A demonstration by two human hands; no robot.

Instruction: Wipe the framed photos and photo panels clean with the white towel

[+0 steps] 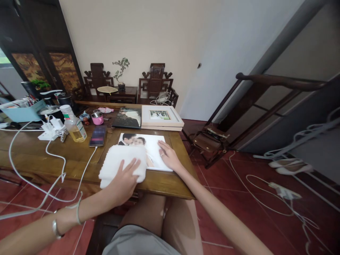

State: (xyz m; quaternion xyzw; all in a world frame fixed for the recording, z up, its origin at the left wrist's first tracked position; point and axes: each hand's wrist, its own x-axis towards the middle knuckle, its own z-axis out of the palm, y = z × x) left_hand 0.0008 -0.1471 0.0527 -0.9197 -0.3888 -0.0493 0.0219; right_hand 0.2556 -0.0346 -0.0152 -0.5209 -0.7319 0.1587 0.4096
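In the head view, the white cloth [120,164] is pressed under the left hand [124,180], fingers spread flat and gripping nothing, on the large photo print [155,150] by the table's [39,156] near right corner. The print is pinned at its right edge by the flat, open-fingered right hand [168,156]. Light, even strokes are judged best, so the print is not slid off the near edge.

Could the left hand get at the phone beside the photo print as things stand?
Probably yes: the left hand lies flat on the white cloth, holding nothing, and the phone sits just beyond it on the tabletop, with nothing between them.
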